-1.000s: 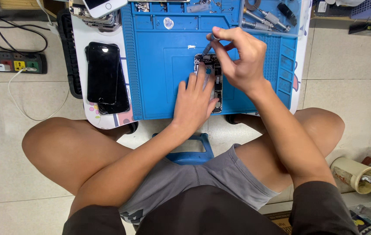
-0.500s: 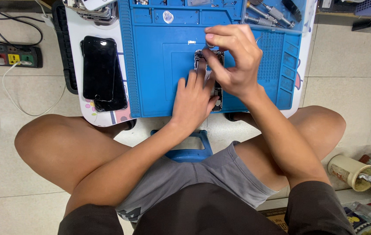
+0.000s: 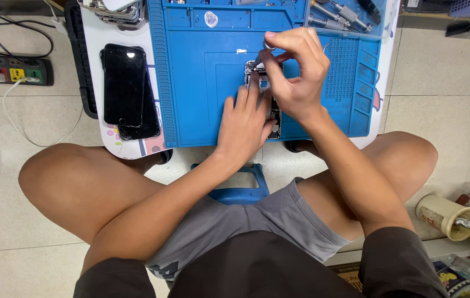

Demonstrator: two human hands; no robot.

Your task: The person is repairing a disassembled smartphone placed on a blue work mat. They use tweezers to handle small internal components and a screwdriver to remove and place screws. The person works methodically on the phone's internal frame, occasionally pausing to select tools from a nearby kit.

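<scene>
Opened phone [image 3: 270,105]: flat on blue mat [image 3: 202,99], table centre. Left hand [image 3: 244,124]: fingers spread, pressing phone to steady it. Right hand [image 3: 293,72]: pinching small screwdriver [image 3: 264,52] upright over phone's far end. 2 dark phones [image 3: 127,91]: stacked left, set aside.

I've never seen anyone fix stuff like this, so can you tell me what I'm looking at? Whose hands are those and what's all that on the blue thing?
The camera sits on a person's head and looks down, so you see their own knees and arms. The left hand lies flat on an opened phone, pinning it to a blue work mat. The right hand pinches a small screwdriver with its tip down on the phone's insides. Beside the mat lie two dark phones, stacked. More screwdrivers rest at the mat's top edge. On the tiled floor sits a power strip with a white cable.
</scene>
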